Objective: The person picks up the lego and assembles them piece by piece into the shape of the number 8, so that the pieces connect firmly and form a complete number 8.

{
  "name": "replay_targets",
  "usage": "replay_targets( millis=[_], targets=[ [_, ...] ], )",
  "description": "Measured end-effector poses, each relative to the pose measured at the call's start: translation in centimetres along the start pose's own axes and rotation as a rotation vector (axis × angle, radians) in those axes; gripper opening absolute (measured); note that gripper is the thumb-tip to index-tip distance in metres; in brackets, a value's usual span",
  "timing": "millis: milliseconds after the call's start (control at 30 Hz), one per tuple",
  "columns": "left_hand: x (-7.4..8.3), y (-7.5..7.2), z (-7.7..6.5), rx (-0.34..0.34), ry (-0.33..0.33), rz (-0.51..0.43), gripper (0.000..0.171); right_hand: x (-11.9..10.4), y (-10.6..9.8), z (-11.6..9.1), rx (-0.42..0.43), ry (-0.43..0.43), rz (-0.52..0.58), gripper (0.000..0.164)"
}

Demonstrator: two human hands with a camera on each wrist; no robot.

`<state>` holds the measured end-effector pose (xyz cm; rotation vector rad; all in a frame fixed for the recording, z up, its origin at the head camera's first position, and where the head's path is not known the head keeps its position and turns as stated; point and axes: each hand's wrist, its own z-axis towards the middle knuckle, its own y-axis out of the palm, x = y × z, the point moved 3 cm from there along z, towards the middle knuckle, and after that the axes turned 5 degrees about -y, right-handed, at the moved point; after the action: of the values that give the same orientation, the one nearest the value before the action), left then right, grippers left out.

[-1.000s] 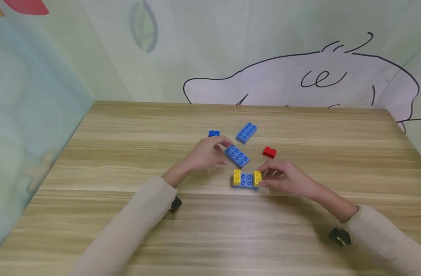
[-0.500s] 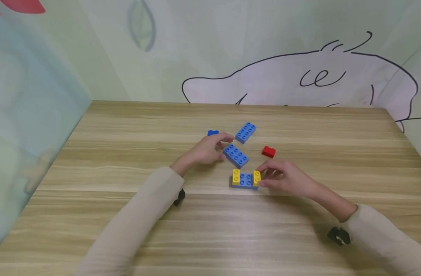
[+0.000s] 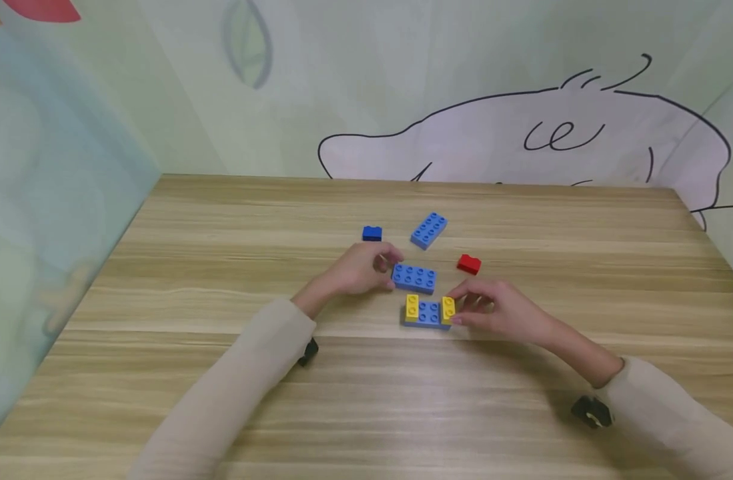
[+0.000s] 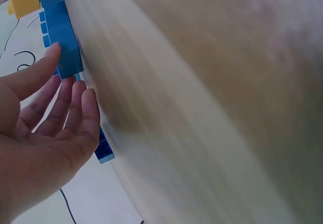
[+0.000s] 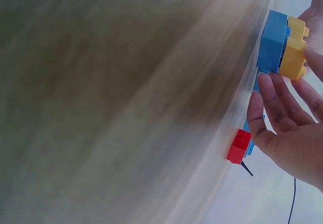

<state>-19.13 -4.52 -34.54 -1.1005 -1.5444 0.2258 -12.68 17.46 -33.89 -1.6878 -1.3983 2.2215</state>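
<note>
In the head view a blue eight-stud toy brick [image 3: 414,279] lies near the table's middle. My left hand [image 3: 360,268] holds its left end between thumb and fingers; the left wrist view has the thumb over this blue brick [image 4: 64,42]. Just nearer stands a second blue brick [image 3: 429,312] bearing a yellow brick [image 3: 411,308] at its left end and another yellow brick [image 3: 448,310] at its right. My right hand [image 3: 504,312] grips the right end of this stack, its thumb against the yellow brick [image 5: 292,57] in the right wrist view.
Farther back are a loose blue brick [image 3: 429,231] set diagonally and a small dark blue brick [image 3: 372,233]. A small red brick [image 3: 469,264] lies beyond the right hand. The wooden table [image 3: 222,227] meets a painted wall [image 3: 366,80] at its back edge.
The front loose blue brick has turned from diagonal to nearly parallel with the stack. My left hand shifted forward, then back to its left end. My right hand stays on the stack.
</note>
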Motion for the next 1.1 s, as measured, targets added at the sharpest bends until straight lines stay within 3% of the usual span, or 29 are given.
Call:
replay_targets(
  millis=[300,567,900,1100],
  targets=[
    [0.4,0.3,-0.5,0.0,0.01,0.031,0.04,-0.1,0.1,-0.1,0.005,-0.004,-0.006,0.032],
    [0.8,0.7,-0.8,0.038,0.049,0.082,0.035,0.1,0.1,-0.1,0.007,-0.019,-0.006,0.032],
    [2.4,-0.4,-2.5,0.073,0.022,-0.001,0.035,0.1,0.1,0.0,0.0,0.001,0.003,0.031],
    [3.4,-0.5,-3.8,0.056,0.066,-0.028,0.033,0.1,0.1,-0.1,-0.004,0.003,0.017,0.03]
  ],
)
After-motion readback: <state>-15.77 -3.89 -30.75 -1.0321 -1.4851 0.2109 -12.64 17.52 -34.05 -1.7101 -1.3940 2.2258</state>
